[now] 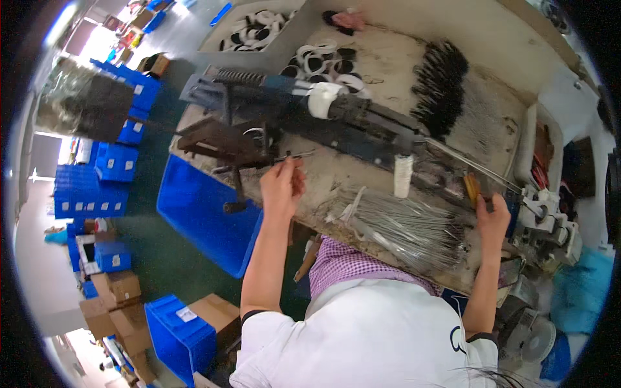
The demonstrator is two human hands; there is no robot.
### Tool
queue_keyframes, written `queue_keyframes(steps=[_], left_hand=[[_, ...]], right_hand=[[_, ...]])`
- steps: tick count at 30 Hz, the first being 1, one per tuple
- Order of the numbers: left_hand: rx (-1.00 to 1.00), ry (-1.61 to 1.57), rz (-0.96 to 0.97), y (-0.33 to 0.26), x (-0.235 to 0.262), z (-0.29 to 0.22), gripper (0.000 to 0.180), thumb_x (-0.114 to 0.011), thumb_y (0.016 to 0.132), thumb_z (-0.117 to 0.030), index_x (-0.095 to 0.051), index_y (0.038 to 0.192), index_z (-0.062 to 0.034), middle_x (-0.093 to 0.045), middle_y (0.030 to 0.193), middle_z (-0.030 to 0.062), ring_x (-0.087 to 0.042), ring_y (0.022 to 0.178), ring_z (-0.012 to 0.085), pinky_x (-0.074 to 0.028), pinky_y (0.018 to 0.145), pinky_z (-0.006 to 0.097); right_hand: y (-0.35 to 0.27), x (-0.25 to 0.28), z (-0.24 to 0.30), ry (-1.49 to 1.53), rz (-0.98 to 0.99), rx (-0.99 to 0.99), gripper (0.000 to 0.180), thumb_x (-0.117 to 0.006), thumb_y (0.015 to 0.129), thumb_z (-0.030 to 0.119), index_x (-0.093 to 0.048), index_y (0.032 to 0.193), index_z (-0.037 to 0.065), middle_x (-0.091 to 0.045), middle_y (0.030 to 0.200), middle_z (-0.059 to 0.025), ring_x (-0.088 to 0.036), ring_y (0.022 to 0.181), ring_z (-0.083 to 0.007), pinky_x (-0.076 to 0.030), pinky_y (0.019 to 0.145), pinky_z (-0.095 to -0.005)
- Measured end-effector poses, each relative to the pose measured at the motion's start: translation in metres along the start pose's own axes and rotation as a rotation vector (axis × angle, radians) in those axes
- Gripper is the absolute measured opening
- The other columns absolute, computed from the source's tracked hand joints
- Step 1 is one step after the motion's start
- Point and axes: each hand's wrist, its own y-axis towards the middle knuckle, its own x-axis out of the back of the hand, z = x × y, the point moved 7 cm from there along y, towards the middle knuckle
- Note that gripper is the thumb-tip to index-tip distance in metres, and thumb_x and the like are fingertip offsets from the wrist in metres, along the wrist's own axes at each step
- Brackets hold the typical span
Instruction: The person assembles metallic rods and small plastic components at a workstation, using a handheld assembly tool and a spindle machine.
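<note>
A long dark metal bench machine [362, 139] lies across the worktable, with a white wrapping [321, 100] around its middle. At its left end, my left hand [283, 187] is closed, fingertips at a thin metal rod [299, 155] beside a rusty frame [223, 139]; what it pinches is too small to make out. By the machine's right end, my right hand [493, 216] has its fingers pressed together, touching or just beside a yellow piece [472, 187]. Between my hands lie a bundle of thin grey wires [401, 226] and a white ribbed cylinder [402, 176].
Black bristle brushes [441, 87] are heaped at the back right. White and black rings [323, 63] lie behind the machine, more in a grey bin [213, 55]. A blue tub [200, 213] stands below the table's left edge. White machine parts [550, 220] are at far right.
</note>
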Motion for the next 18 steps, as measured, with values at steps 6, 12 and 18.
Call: queue_keyframes(steps=[6,12,18], left_hand=[[-0.057,0.051,-0.022,-0.006,0.016,-0.008,0.023,-0.058,0.092,-0.024,-0.064,0.09,-0.0014,-0.059,0.063,0.0031,-0.05,0.047,0.0078,-0.034,0.04,0.021],[-0.053,-0.054,0.312,-0.078,-0.106,-0.01,0.019,-0.056,0.093,-0.018,-0.064,0.091,-0.0008,-0.061,0.065,0.0048,-0.052,0.049,0.0075,-0.04,0.042,0.022],[-0.236,-0.009,0.773,-0.108,-0.276,0.011,0.017,-0.055,0.093,-0.015,-0.065,0.091,-0.0007,-0.064,0.07,0.0047,-0.056,0.052,0.0078,-0.04,0.043,0.021]], right_hand=[[0.003,0.004,0.037,-0.007,0.127,0.228,0.013,-0.062,0.076,-0.001,-0.052,0.084,-0.002,-0.054,0.081,-0.0191,-0.052,0.076,-0.041,-0.044,0.064,-0.0395],[0.011,0.065,0.097,0.096,0.02,0.349,0.012,-0.062,0.082,0.001,-0.055,0.092,0.0,-0.057,0.08,-0.0183,-0.057,0.071,-0.0357,-0.046,0.062,-0.0338],[0.075,0.058,0.032,0.282,0.051,0.135,0.012,-0.058,0.089,0.004,-0.055,0.098,-0.005,-0.06,0.079,-0.0113,-0.058,0.065,-0.0162,-0.046,0.058,-0.0277]])
